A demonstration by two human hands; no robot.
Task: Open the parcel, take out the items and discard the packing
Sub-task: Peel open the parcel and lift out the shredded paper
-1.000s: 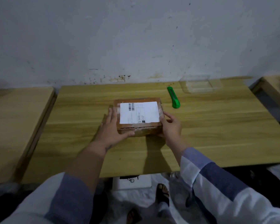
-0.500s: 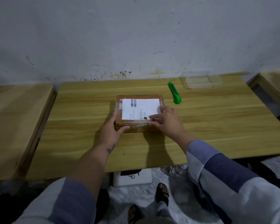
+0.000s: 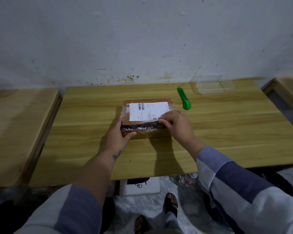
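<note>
A flat brown cardboard parcel (image 3: 147, 115) with a white shipping label lies in the middle of the wooden table (image 3: 227, 135). My left hand (image 3: 121, 134) grips its near left corner and side. My right hand (image 3: 176, 124) has its fingers hooked on the near edge of the top flap, which is lifted a little. A dark gap shows along the front under the flap, with something dark and white inside.
A green utility knife (image 3: 184, 101) lies just right of the parcel. A clear plastic container (image 3: 213, 85) stands at the back right by the wall. Lower wooden tables flank both sides. A white bag (image 3: 139, 185) and my sandalled feet are on the floor below.
My right hand moved from the parcel's right side onto the front edge of the top flap and lifted it, opening a gap. My left hand stayed at the left corner.
</note>
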